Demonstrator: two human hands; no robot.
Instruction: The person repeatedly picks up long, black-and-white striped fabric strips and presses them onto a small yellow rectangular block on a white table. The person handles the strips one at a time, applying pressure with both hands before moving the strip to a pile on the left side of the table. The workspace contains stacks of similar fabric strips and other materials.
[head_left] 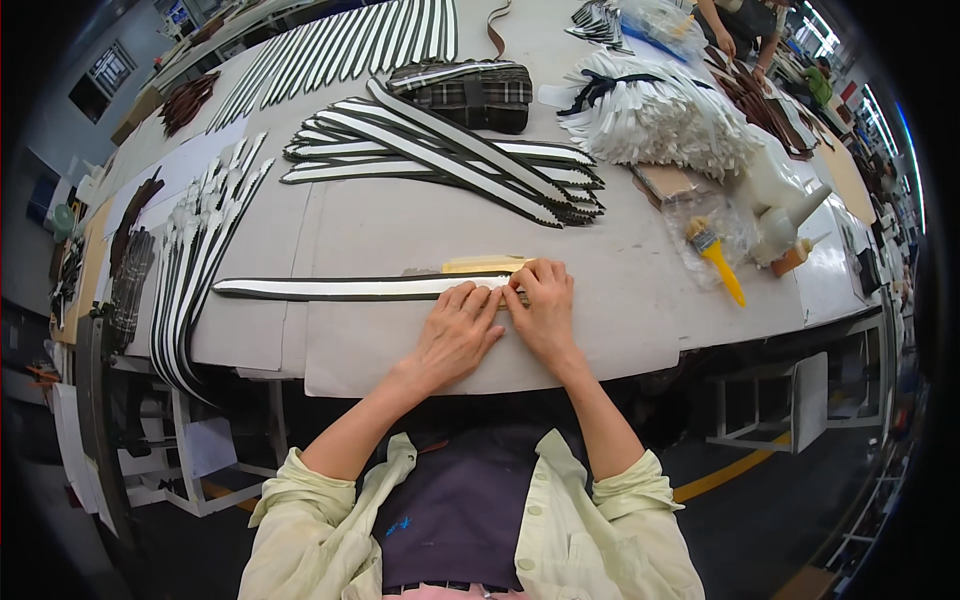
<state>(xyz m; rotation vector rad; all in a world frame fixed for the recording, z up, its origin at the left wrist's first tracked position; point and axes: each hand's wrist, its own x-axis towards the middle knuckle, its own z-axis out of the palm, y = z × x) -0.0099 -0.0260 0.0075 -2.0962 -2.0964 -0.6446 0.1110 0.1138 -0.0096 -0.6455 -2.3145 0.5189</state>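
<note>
A long white strip with dark edges lies crosswise on the table in front of me. At its right end, my left hand has its fingers bent and pressed down on the strip. My right hand pinches that same end, its thumb and fingertips close to those of the left. The fingers hide the tip of the strip. Just behind it, partly beneath the hands, a yellow flat piece shows. Beyond lies a crossed pile of similar strips.
More strips hang over the table's front left edge; others lie in rows at the back. A dark plaid bundle, white strip bundle, yellow-handled brush and squeeze bottles stand around. A co-worker's hand shows far right.
</note>
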